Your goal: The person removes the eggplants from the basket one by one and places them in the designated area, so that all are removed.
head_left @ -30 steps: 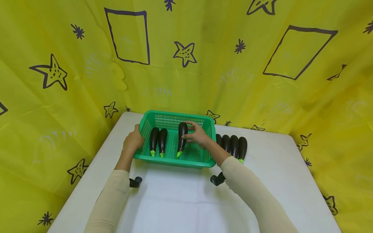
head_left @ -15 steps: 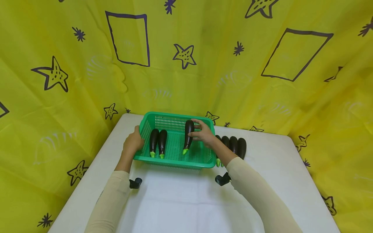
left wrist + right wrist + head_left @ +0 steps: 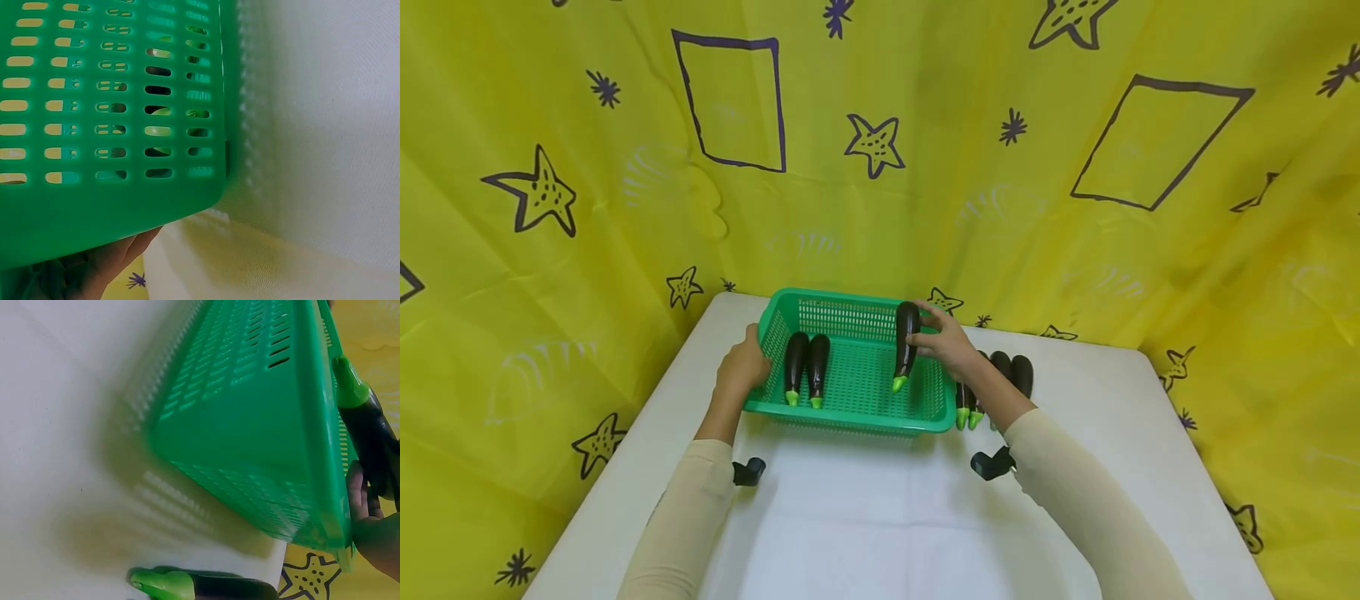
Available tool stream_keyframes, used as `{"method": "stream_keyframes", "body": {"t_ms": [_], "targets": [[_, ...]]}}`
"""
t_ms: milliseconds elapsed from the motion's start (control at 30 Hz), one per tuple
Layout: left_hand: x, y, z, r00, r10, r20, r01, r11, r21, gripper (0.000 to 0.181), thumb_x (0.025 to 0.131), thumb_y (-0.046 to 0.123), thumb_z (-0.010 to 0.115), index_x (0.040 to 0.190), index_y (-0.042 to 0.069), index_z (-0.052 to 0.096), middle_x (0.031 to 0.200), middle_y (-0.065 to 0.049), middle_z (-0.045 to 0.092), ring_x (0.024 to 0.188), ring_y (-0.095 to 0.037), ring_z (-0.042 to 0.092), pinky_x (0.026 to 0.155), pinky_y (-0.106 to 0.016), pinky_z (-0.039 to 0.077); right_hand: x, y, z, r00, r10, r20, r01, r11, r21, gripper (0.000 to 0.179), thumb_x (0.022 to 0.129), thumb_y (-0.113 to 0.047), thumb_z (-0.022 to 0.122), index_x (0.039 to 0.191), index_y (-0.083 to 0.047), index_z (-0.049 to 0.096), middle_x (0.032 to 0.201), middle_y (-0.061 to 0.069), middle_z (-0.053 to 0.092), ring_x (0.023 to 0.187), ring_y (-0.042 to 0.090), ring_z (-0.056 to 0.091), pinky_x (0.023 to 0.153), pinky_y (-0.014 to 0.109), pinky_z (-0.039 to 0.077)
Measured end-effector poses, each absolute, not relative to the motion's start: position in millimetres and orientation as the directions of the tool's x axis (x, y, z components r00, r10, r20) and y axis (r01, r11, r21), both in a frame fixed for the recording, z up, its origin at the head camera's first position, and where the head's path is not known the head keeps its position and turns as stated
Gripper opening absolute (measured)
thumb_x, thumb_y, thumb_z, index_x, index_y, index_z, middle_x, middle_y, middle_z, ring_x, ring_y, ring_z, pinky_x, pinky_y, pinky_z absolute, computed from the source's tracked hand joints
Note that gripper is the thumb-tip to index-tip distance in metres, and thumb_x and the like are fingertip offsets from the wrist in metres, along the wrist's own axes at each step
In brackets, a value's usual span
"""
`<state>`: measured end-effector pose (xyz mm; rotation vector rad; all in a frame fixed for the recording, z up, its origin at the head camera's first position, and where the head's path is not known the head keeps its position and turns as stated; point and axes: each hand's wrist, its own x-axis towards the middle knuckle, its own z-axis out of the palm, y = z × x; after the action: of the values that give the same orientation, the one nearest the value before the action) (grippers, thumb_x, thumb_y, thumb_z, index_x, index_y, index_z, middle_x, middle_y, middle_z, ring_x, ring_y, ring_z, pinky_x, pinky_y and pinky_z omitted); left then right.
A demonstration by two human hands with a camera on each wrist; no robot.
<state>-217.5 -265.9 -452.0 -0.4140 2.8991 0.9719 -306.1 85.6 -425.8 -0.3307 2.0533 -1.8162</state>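
My left hand (image 3: 744,364) grips the left end of a green plastic basket (image 3: 850,421); in the left wrist view its perforated wall (image 3: 125,200) covers most of that hand. With the thumb and fingers of my right hand (image 3: 946,340) I hold a dark purple eggplant (image 3: 906,337) over the basket's right part, its green stem end pointing down toward me. Two more eggplants (image 3: 796,367) lie side by side inside, near the left end. In the right wrist view the held eggplant (image 3: 369,437) shows beyond the rim, with my fingers against it.
To the basket's right, several eggplants (image 3: 1021,375) lie in a row on the white table (image 3: 850,517), partly hidden by my right forearm. A yellow curtain (image 3: 880,225) with drawn stars hangs behind and along the sides. Black camera mounts (image 3: 992,463) sit at my wrists.
My right hand has moved the held eggplant rightward, from the middle of the basket toward its right end. The left hand and the basket have stayed in place.
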Motion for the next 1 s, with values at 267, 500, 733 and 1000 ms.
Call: {"method": "stream_keyframes", "body": {"t_ms": [267,500,733,1000], "targets": [[-216.2,-264.1,-455.0,-0.96,-0.233,-0.156,-0.28,0.76,0.587,0.071,0.101,0.008,0.052,0.162,-0.002,0.018,0.129,-0.039,0.058,0.095,-0.046,0.062,0.077,-0.056,0.051,-297.9,101.8,-421.8,-0.913,-0.399,-0.087,0.037,0.131,-0.991,0.081,0.099,0.003,0.065,0.168,-0.015,0.027,0.166,0.027,0.023,0.141,0.046,0.043,0.11,0.056,0.042],[-215.5,-263.2,-454.7,-0.958,-0.236,-0.163,-0.286,0.759,0.585,0.069,0.101,0.009,0.053,0.161,-0.001,0.019,0.129,-0.039,0.058,0.097,-0.047,0.062,0.079,-0.058,0.051,-291.9,117.7,-420.0,-0.911,-0.407,-0.069,0.024,0.116,-0.993,0.082,0.099,0.003,0.064,0.168,-0.016,0.025,0.167,0.028,0.019,0.146,0.047,0.035,0.104,0.051,0.045],[-216.9,-264.9,-452.9,-0.962,-0.231,-0.147,-0.273,0.768,0.579,0.07,0.101,0.009,0.054,0.161,-0.001,0.019,0.128,-0.039,0.058,0.094,-0.046,0.062,0.077,-0.057,0.051,-290.5,134.6,-423.4,-0.921,-0.387,-0.048,0.017,0.085,-0.996,0.079,0.1,0.002,0.063,0.168,-0.013,0.026,0.167,0.029,0.02,0.141,0.046,0.042,0.094,0.037,0.049],[-217.1,-264.0,-450.6,-0.961,-0.228,-0.158,-0.278,0.77,0.574,0.069,0.102,0.01,0.053,0.161,-0.001,0.019,0.127,-0.039,0.058,0.093,-0.046,0.062,0.076,-0.056,0.051,-287.5,145.1,-421.8,-0.925,-0.376,-0.054,0.035,0.057,-0.998,0.079,0.099,0.004,0.062,0.168,-0.013,0.027,0.164,0.029,0.025,0.127,0.038,0.05,0.089,0.032,0.051]]}}
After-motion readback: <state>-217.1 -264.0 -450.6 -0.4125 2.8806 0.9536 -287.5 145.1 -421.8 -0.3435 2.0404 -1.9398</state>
